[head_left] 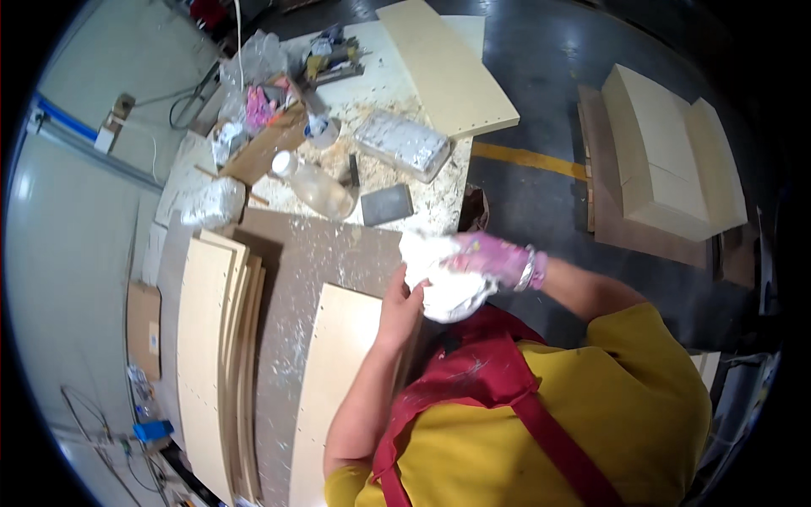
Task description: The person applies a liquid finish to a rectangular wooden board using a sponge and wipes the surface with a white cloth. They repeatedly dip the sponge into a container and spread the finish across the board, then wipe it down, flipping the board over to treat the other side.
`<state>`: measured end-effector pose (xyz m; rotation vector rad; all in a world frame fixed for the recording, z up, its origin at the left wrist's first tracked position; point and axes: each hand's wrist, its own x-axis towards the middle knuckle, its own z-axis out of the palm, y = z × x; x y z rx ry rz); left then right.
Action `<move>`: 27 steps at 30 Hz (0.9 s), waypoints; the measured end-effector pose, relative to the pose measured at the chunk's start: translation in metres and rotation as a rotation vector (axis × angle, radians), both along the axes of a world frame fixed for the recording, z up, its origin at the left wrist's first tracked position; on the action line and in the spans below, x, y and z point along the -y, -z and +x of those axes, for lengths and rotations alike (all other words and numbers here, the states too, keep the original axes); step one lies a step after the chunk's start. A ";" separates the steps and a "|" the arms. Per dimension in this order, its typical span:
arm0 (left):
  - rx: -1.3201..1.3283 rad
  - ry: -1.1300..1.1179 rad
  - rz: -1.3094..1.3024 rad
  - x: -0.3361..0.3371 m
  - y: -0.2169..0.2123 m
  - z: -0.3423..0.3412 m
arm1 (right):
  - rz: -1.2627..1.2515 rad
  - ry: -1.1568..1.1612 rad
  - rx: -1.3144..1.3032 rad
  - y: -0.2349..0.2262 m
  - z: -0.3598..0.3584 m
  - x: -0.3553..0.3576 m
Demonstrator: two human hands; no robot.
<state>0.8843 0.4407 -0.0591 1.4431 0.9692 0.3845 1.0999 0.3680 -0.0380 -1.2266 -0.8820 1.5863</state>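
Note:
A crumpled white cloth (446,283) is bunched up in front of my chest, between my two hands. My bare left hand (399,306) grips its left side with thumb and fingers. From the right, my right hand (494,258), in a stained pink glove with a silvery band at the wrist, closes on the same cloth; its fingertips are partly hidden in the folds. Below my left forearm lies a pale wooden panel (331,355) on the brown worktable (283,296). A dark grey block (387,204) sits just beyond the cloth.
Several pale panels (207,338) are stacked at left. Beyond stand a cloudy plastic bottle (314,188), a paint-spattered white box (403,145), a small tub (321,133) and a yellow-black power tool (331,59). Another panel (448,72) overhangs the white table. Stacked boards (663,156) rest at right.

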 end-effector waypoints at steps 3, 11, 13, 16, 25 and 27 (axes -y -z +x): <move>0.102 -0.134 0.138 -0.019 -0.002 -0.007 | -0.071 0.029 -0.459 -0.004 -0.015 -0.006; 0.027 -0.004 -0.067 -0.074 -0.018 -0.048 | -0.227 0.037 -0.972 0.013 -0.035 -0.037; 0.010 -0.036 -0.026 -0.088 -0.033 -0.066 | -0.153 0.060 -1.001 0.001 -0.033 -0.046; 0.033 0.012 0.113 -0.125 -0.036 -0.094 | -0.034 0.131 -0.981 -0.028 -0.008 -0.076; -0.070 -0.183 0.558 -0.224 -0.032 -0.037 | 1.041 0.318 1.610 -0.139 -0.058 -0.245; 0.081 0.011 0.436 -0.244 -0.013 -0.015 | 0.963 0.158 1.636 -0.091 -0.081 -0.258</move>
